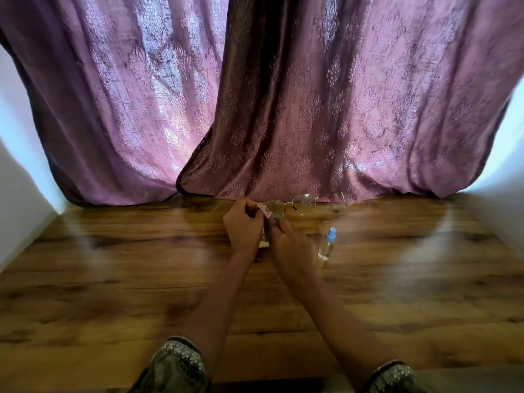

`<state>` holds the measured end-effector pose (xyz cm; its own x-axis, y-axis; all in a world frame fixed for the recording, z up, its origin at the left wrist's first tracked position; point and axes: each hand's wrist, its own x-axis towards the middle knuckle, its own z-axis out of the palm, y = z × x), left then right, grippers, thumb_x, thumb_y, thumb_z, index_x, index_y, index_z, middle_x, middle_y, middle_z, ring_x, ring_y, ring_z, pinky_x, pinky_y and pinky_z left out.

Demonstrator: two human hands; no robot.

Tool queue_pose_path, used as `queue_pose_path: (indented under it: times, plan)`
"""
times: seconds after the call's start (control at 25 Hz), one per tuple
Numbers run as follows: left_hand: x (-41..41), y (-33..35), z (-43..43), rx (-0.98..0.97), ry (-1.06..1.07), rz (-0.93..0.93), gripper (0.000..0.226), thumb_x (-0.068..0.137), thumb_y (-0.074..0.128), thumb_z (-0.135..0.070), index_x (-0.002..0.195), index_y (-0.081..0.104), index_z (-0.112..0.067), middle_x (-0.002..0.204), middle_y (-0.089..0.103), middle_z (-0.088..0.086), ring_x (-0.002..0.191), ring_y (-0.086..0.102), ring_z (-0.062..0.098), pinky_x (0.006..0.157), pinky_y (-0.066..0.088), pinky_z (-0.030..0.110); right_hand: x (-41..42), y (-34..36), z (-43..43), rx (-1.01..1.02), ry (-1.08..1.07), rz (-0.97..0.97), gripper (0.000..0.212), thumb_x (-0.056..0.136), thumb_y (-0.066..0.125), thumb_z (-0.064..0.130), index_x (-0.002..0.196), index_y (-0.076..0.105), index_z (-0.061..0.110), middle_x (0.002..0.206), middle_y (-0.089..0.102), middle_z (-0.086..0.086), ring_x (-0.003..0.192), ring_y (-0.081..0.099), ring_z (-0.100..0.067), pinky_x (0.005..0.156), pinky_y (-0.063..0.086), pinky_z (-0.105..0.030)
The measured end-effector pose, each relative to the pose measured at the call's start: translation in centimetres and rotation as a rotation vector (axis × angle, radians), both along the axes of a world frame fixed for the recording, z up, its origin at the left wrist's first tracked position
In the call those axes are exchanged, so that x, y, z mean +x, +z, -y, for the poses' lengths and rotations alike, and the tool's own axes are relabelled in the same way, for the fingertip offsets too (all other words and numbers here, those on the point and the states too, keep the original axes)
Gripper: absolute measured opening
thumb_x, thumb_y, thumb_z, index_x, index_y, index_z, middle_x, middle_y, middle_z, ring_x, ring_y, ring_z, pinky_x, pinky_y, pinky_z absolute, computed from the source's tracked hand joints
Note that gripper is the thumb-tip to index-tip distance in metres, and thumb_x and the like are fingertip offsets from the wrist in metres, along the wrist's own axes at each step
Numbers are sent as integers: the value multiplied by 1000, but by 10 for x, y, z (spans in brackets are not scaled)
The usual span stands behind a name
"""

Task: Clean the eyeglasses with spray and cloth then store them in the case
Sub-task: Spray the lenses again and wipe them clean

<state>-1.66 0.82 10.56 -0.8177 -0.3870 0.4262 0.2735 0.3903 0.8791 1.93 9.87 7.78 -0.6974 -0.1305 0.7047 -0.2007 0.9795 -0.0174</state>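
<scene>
**Eyeglasses in hand, spray likely next**

Eyeglasses (pixel 295 205) sit at 12 o'clock over the tabletop (pixel 113 279). The left grip (pixel 242 224) is clamped on their end; the right grip (pixel 286 242) meets the frame, closure unclear. Next, I judge, the right must free itself for the spray bottle (pixel 327 245) at 4 o'clock. Count: one pair, one bottle; cloth and case not discernible
</scene>
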Motion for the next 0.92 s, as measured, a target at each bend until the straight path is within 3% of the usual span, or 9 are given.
queue_pose_path:
  times: [0.08,0.28,0.4,0.48,0.52,0.6,0.76,0.92]
  plan:
    - [1,1,2,-4,7,-5,8,72,72,-3,71,64,-4,69,65,1,56,49,-5,57,37,-1,3,-5,-6,-7,10,18,38,85,37,21,112,63,14,81,66,3,58,63,-14,49,46,-24]
    - [4,4,-2,-6,-17,-13,13,73,72,-2,68,59,-5,69,63,0,55,50,-5,57,37,-2,-12,10,-9,-119,-25,58,27,84,63,13,111,62,10,87,67,-1,62,64,-19,51,45,-26]
    - [1,2,-1,1,-9,8,15,73,70,-3,67,58,-7,72,68,5,57,50,-4,59,38,-1,-8,12,-1,-127,45,118,24,86,61,14,110,63,12,92,66,-3,70,65,-20,57,49,-29]
    - [3,2,0,10,-5,30,12,74,69,-1,69,60,-5,72,68,6,57,52,-4,58,38,-2,-2,3,-3,-105,105,98,19,85,61,15,104,66,13,86,66,-3,62,63,-20,53,47,-28]
    - [4,3,1,20,-8,21,14,73,69,1,67,58,-5,70,67,4,57,54,-6,58,37,-2,0,1,-6,-156,149,89,15,88,57,18,99,67,13,83,65,-3,58,62,-20,51,46,-28]
    - [7,4,2,42,-11,-19,24,72,67,5,63,52,-10,66,61,-3,59,55,-16,58,37,-3,4,4,-16,-338,208,49,27,91,44,23,94,68,11,82,66,-2,57,60,-19,50,44,-27]
    - [7,-1,2,33,0,-42,23,71,69,5,63,53,-10,65,62,-2,63,53,-21,58,36,-3,-4,16,-44,-503,80,-112,31,87,46,26,100,70,12,79,67,-6,54,58,-19,46,45,-26]
    - [2,-7,1,28,-14,-34,18,71,71,1,65,57,-9,69,67,3,59,55,-6,60,39,0,-14,13,-53,-554,-6,-76,26,88,53,28,99,71,13,82,70,-7,51,60,-21,51,39,-19]
